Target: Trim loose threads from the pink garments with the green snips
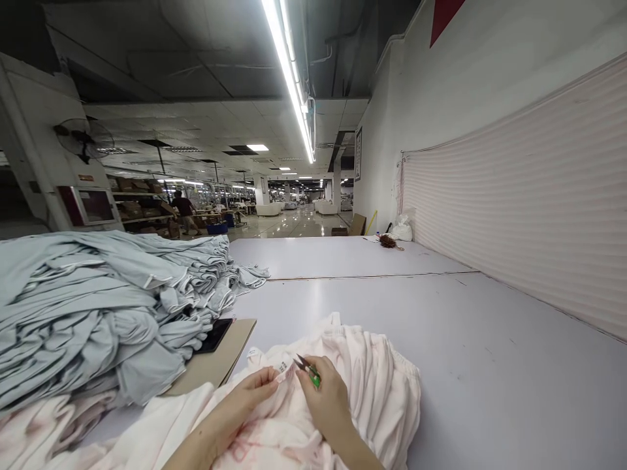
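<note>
Thread snips (308,371) with a green handle and dark blades sit in my right hand (327,395), whose fingers are closed round them. The blade tips point up and left, close to a small white label (284,367) with dark print. My left hand (255,391) pinches the edge of the pale pink garment at this label. Beneath both hands lies a heap of pale pink garments (377,378), gathered in folds. The palm sides of both hands are hidden.
A large pile of grey-blue garments (98,313) covers the table's left side. Beside it lie a dark flat device (215,335) and brown cardboard (230,349). At the table's (490,365) far end are a brown bundle (386,241) and a white bag (402,228). A person (183,210) stands far left.
</note>
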The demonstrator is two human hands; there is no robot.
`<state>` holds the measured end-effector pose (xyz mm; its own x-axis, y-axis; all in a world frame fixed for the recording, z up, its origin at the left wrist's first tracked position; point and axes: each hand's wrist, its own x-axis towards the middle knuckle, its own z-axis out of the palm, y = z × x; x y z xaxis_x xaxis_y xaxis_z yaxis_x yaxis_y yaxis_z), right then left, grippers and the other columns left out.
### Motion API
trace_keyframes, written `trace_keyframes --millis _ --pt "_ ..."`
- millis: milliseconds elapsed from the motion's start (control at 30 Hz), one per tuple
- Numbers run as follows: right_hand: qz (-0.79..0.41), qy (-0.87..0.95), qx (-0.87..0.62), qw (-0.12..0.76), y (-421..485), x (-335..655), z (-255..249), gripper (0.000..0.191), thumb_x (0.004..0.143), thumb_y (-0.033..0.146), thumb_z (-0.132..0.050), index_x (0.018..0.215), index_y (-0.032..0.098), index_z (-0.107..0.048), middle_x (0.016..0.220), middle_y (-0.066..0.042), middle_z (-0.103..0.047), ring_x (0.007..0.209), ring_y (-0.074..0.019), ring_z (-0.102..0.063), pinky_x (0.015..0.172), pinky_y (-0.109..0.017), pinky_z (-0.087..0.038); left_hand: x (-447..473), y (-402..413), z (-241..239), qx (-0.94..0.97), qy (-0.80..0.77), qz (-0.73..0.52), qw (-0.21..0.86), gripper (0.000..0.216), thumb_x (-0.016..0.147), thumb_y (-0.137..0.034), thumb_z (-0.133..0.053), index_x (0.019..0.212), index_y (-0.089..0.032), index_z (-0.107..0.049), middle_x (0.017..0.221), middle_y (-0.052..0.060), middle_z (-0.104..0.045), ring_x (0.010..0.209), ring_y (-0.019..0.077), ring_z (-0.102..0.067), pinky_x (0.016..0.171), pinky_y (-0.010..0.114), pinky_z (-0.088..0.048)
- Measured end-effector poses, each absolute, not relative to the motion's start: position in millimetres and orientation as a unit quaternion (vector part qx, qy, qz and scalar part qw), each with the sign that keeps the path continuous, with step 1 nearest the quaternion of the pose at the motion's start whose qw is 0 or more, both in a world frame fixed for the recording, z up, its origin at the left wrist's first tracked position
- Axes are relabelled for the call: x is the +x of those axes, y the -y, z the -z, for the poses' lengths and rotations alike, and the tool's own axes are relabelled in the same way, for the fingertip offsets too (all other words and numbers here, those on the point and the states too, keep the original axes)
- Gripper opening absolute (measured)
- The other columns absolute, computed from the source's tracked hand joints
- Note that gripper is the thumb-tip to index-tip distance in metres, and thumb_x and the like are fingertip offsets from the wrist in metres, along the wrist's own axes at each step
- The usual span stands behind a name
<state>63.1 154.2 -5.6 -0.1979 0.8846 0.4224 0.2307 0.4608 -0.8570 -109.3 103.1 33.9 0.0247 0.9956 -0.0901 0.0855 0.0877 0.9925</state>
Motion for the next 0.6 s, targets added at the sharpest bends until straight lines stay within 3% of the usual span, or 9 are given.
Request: trace_keyframes --millis 133,233,300,433,500,600 --pt "-0.433 0.674 -0.385 0.457 -165 60 10 0.028 0.075 0.019 -0.061 0.101 0.021 -0.07 0.08 -0.001 -0.068 0.075 -0.0228 -0.063 0.071 -0.03 -0.044 -104 -100 -36 0.54 -0.541 -0.433 0.477 0.04 0.07 -0.057 -0.068 0.069 -0.021 -0.051 0.065 -0.007 -0.04 0.064 0.0137 -0.037 0.064 0.026 -0.032" --pt "-0.462 0.668 -0.36 0.46 -168 60 14 0.015 0.074 0.02 -0.059 0.085 0.021 -0.069 0.072 0.002 -0.064 0.069 -0.0189 -0.06 0.068 -0.028 -0.043 -100 -94 -34 0.588 -0.561 -0.414 0.41 0.024 0.078 -0.04 -0.062 0.07 -0.022 -0.049 0.067 -0.006 -0.042 0.066 0.0149 -0.039 0.065 0.027 -0.033" --pt "-0.477 0.65 -0.357 0.472 -168 63 17 0.013 0.076 0.023 -0.058 0.085 0.02 -0.066 0.077 0.0 -0.065 0.072 -0.0185 -0.059 0.068 -0.027 -0.044 -99 -89 -30 0.675 -0.567 -0.387 0.272 0.009 0.081 -0.022 -0.054 0.073 -0.022 -0.048 0.073 -0.004 -0.049 0.072 0.017 -0.045 0.072 0.03 -0.036" --pt "-0.493 0.619 -0.366 0.491 -165 71 19 0.019 0.082 0.034 -0.056 0.089 0.019 -0.063 0.082 -0.003 -0.063 0.077 -0.0197 -0.058 0.069 -0.028 -0.045 -93 -84 -18 0.827 -0.462 -0.314 -0.061 0.025 0.081 0.0 -0.042 0.075 -0.022 -0.051 0.075 -0.002 -0.06 0.073 0.0172 -0.052 0.08 0.034 -0.037" --pt "-0.491 0.619 -0.37 0.487 -163 73 19 0.02 0.081 0.037 -0.061 0.089 0.019 -0.064 0.079 -0.002 -0.062 0.077 -0.0201 -0.057 0.071 -0.029 -0.044 -89 -83 -15 0.841 -0.409 -0.319 -0.154 0.03 0.08 0.004 -0.04 0.074 -0.022 -0.052 0.071 -0.001 -0.062 0.068 0.0165 -0.052 0.075 0.032 -0.038" --pt "-0.49 0.628 -0.371 0.477 -162 71 17 0.013 0.075 0.03 -0.064 0.081 0.019 -0.063 0.073 0.0 -0.061 0.073 -0.02 -0.057 0.072 -0.029 -0.042 -84 -80 -15 0.844 -0.375 -0.329 -0.194 0.032 0.079 0.006 -0.039 0.072 -0.022 -0.054 0.069 -0.001 -0.064 0.065 0.0163 -0.053 0.071 0.03 -0.041"
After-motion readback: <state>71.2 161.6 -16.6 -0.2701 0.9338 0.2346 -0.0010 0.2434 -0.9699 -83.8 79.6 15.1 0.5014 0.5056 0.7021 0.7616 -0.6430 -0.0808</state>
